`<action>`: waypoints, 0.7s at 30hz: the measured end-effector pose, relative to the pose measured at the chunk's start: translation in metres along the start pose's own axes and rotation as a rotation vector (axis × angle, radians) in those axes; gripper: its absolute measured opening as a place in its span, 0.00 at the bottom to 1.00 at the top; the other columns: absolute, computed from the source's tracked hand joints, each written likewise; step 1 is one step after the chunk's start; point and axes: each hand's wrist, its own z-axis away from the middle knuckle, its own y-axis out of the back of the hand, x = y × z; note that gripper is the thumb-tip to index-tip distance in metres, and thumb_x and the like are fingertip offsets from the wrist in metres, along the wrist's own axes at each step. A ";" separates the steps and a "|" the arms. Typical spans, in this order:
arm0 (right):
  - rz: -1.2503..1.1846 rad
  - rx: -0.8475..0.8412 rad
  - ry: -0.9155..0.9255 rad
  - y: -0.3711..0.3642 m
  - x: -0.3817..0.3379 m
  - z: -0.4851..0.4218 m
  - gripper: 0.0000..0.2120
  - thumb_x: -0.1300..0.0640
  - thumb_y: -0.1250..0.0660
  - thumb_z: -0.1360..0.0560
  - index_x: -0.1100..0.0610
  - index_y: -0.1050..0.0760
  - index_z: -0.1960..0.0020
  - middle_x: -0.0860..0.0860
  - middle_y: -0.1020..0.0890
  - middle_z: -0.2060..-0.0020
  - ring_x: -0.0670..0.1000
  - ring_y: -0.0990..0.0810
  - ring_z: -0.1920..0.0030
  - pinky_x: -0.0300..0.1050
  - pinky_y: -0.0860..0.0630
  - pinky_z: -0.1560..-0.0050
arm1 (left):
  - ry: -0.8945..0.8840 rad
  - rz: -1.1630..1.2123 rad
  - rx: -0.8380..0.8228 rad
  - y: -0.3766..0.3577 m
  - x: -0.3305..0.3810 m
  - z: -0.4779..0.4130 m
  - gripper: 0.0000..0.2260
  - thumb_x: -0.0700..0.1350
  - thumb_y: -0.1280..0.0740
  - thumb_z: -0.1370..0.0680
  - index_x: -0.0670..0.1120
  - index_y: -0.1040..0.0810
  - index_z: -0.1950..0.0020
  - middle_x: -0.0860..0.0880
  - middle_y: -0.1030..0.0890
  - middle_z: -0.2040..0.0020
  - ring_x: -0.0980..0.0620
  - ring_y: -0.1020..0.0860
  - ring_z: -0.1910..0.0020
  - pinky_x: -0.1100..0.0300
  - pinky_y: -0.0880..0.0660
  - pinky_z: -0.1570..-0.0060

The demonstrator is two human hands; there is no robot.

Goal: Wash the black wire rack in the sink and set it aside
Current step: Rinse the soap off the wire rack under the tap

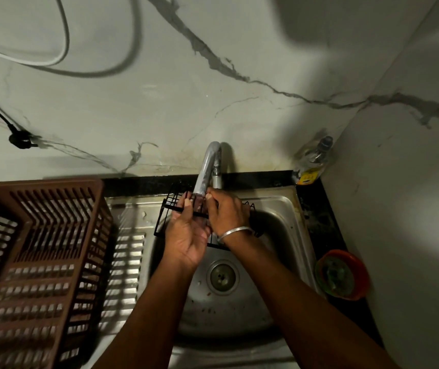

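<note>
1. White cable (62,35): round, smooth, looped on the wall at upper left.
2. Black cord with plug (21,140): thin, matte, lying against the wall.
3. Brown basket (40,249): rigid plastic, rectangular, with slatted walls and floor, standing on the ribbed steel drainboard (129,262).
4. Wall (239,49): pale polished stone with grey veins.
5. Sink (287,235): stainless steel with a dull sheen, a rounded basin flecked with specks and a round perforated drain (222,275) at its centre.
6. Black wire rack (169,206): thin coated wire in a rectangular grid with low sides, held tilted above the back of the basin, directly below the tap spout.
7. Left hand (186,235): palm up beneath the rack, fingers hooked round its front bar.
8. Tap (209,166): chrome tube, arched like a gooseneck, spout pointing down at the rack.
9. Right hand (227,213): close beside the left one, palm down over the rack, fingertips bunched at the wires under the spout. Whether they pinch a wire cannot be told. A plain metal bangle (235,231) circles the wrist.
10. Bottle (312,161): clear plastic with a yellow label and dark cap, standing in the corner on the black counter (322,209).
11. Orange bowl (342,274): round, plastic, with green contents that are blurred.
</note>
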 end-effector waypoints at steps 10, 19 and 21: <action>0.289 -0.253 -0.086 0.005 0.019 0.000 0.32 0.35 0.51 0.17 0.46 0.51 0.17 0.56 0.53 0.17 0.61 0.56 0.17 0.69 0.60 0.23 | 0.075 0.177 0.031 0.002 -0.018 0.002 0.13 0.50 0.35 0.20 0.49 0.19 0.38 0.39 0.18 0.37 0.41 0.19 0.36 0.43 0.18 0.45; 0.192 -0.010 -0.008 -0.003 0.006 0.000 0.18 0.42 0.45 0.16 0.46 0.23 0.34 0.45 0.22 0.33 0.57 0.29 0.32 0.57 0.32 0.39 | 0.035 0.150 0.035 -0.001 -0.001 0.003 0.15 0.54 0.33 0.23 0.48 0.19 0.39 0.40 0.16 0.39 0.44 0.19 0.36 0.47 0.20 0.38; 0.104 0.018 0.004 -0.005 0.008 -0.001 0.16 0.47 0.41 0.16 0.47 0.21 0.33 0.46 0.20 0.34 0.58 0.27 0.33 0.56 0.30 0.38 | 0.042 0.140 0.038 0.002 0.001 0.005 0.17 0.55 0.33 0.23 0.47 0.19 0.39 0.43 0.17 0.39 0.44 0.21 0.31 0.45 0.23 0.32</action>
